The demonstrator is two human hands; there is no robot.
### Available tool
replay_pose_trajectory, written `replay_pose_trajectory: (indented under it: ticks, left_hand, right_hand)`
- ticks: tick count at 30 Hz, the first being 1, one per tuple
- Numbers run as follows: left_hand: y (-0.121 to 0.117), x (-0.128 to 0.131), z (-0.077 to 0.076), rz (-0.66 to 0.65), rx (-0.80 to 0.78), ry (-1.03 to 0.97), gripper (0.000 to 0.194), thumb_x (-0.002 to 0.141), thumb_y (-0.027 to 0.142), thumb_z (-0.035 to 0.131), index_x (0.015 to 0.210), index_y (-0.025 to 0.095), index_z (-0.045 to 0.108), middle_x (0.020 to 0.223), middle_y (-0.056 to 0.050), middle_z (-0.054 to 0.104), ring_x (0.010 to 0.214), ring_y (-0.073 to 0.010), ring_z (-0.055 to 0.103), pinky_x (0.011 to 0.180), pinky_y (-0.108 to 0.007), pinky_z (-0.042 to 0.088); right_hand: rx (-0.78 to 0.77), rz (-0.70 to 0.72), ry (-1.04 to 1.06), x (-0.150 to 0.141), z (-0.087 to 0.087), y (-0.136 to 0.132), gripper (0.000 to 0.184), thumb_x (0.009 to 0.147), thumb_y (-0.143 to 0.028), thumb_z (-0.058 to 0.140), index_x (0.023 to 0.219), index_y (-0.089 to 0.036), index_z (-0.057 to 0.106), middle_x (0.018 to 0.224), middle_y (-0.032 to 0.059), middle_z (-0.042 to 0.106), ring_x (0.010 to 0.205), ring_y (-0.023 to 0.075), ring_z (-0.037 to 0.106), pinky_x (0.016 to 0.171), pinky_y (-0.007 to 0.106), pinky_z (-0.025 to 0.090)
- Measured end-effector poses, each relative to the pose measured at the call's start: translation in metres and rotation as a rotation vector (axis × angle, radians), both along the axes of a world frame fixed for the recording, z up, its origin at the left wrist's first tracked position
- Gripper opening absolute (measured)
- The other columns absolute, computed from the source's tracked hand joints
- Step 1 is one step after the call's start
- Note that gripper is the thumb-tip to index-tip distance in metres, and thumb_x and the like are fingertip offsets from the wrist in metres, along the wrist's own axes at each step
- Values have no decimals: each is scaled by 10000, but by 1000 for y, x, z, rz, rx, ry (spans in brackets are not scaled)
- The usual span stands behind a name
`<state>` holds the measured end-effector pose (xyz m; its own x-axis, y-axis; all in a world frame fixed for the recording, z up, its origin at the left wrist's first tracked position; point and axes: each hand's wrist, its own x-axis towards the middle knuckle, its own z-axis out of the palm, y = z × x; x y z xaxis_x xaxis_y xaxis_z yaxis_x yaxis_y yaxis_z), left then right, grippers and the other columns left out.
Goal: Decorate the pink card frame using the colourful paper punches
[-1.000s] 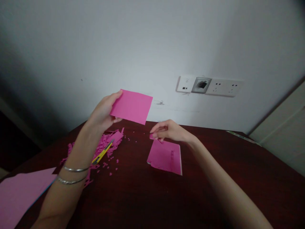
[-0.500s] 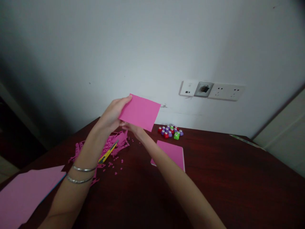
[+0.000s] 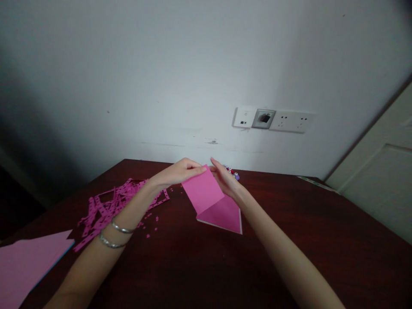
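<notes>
Both of my hands hold one pink paper sheet (image 3: pixel 202 191) just above the dark wooden table (image 3: pixel 289 240). My left hand (image 3: pixel 178 172) pinches its top left edge, with two silver bangles on that wrist. My right hand (image 3: pixel 224 177) grips the top right corner. The sheet tilts down toward a stack of pink paper (image 3: pixel 225 214) lying flat on the table, and its lower edge touches or overlaps that stack.
A heap of pink paper scraps (image 3: pixel 109 206) lies to the left. A large pink sheet (image 3: pixel 28 262) sits at the near left edge. Small coloured craft punches (image 3: pixel 233 173) peek out behind my right hand. Wall sockets (image 3: pixel 273 120) are mounted above the table.
The pink sheet has come down from in front of the wall to just over the stack. My right hand has moved from under the sheet to its right corner.
</notes>
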<state>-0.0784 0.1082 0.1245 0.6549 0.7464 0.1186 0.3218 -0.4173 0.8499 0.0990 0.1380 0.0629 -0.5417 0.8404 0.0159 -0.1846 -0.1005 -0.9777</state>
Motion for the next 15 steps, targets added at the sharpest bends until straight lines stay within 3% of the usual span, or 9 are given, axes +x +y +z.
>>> replay_pose_trajectory:
  ticks: [2, 4, 6, 9, 12, 15]
  left_hand:
    - [0, 8, -6, -7, 22, 30, 386, 820, 459, 473, 619, 138, 548, 527, 20, 441, 460, -57, 354, 430, -203, 234]
    - [-1, 15, -11, 2, 45, 41, 396, 819, 462, 470, 599, 140, 544, 520, 23, 433, 459, -55, 344, 428, -206, 230]
    - [-2, 22, -16, 13, 69, 46, 399, 813, 459, 479, 587, 139, 553, 516, 23, 439, 461, -54, 347, 427, -205, 236]
    - [-2, 26, -19, 14, 60, 33, 336, 786, 439, 529, 670, 138, 622, 554, 13, 508, 491, -58, 406, 447, -195, 295]
    - [-1, 23, -19, 13, -68, -25, 312, 766, 428, 559, 812, 135, 653, 635, -20, 592, 536, -80, 503, 479, -200, 378]
    - [2, 21, -21, -16, -163, -53, 297, 742, 405, 597, 814, 123, 658, 654, -46, 624, 552, -105, 558, 484, -218, 427]
  right_hand:
    - [13, -40, -6, 17, 5, -14, 501, 763, -612, 492, 764, -134, 644, 650, 40, 632, 557, 111, 565, 547, 238, 441]
    - [109, -65, -148, 29, 9, -28, 309, 699, -452, 666, 756, -148, 658, 656, 21, 638, 552, 93, 551, 549, 227, 429]
    - [172, -87, -270, 36, 12, -40, 249, 642, -350, 732, 791, -159, 676, 708, 26, 660, 586, 99, 566, 570, 236, 438]
    - [182, -68, -348, 44, 16, -50, 274, 625, -310, 739, 850, -164, 683, 770, 36, 679, 619, 106, 582, 575, 242, 447]
    - [188, -53, -399, 54, 20, -55, 244, 631, -295, 728, 820, -148, 685, 729, 28, 672, 575, 92, 565, 527, 220, 430]
    - [191, -62, -445, 63, 24, -58, 194, 652, -281, 707, 780, -137, 680, 689, 24, 661, 546, 85, 552, 488, 201, 406]
